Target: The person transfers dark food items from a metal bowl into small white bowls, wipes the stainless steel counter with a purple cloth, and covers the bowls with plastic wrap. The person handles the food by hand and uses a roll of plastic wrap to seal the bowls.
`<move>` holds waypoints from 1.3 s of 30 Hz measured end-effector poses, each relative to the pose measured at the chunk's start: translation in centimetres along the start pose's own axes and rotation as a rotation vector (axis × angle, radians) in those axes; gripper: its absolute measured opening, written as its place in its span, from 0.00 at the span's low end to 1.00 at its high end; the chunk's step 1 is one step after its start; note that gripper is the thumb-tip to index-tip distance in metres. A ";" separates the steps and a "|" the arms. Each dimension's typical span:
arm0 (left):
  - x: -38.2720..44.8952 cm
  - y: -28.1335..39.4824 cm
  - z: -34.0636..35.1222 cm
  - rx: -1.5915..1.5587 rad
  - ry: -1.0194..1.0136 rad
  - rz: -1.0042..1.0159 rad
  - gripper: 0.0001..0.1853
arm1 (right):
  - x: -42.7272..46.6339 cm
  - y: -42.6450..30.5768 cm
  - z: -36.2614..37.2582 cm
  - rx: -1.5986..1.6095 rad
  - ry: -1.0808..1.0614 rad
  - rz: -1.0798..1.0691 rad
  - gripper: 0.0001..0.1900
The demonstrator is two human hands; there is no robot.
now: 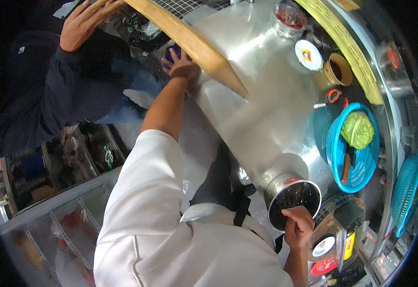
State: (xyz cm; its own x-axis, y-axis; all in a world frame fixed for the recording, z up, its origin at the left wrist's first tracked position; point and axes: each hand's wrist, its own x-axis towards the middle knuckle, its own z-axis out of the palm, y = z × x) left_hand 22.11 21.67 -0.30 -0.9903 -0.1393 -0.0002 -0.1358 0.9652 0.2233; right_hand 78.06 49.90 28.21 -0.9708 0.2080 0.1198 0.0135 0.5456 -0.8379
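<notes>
My left hand (181,65) reaches to the counter's near edge, its fingers curled over a bunched purple cloth (173,53), close beside a long wooden board (194,46). The board slants above the steel counter (266,104), its pointed end towards the middle. At the lower right my right hand (298,226) grips the rim of a round metal pot (279,179) that holds dark liquid; part of the grip is hidden. The pot stands at the counter's near edge.
Another person's hand (81,27) is near the board's upper end. Along the far side stand a blue basket (331,143) with a cabbage (358,130) and a wooden-handled knife (345,168), a paper tub (324,77), red-handled scissors (334,95) and a metal bowl (284,30).
</notes>
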 end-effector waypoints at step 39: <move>-42.0 -0.7 -3.1 -0.472 -0.264 0.508 0.26 | -11.8 -6.6 -5.2 -0.106 0.073 -0.274 0.11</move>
State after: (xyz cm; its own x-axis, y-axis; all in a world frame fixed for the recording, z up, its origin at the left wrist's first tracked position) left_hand 63.91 26.20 2.59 -0.9103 0.4139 -0.0064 0.3095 0.6907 0.6536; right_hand 90.72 48.06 35.15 -0.9219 0.0974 0.3751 -0.2178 0.6703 -0.7094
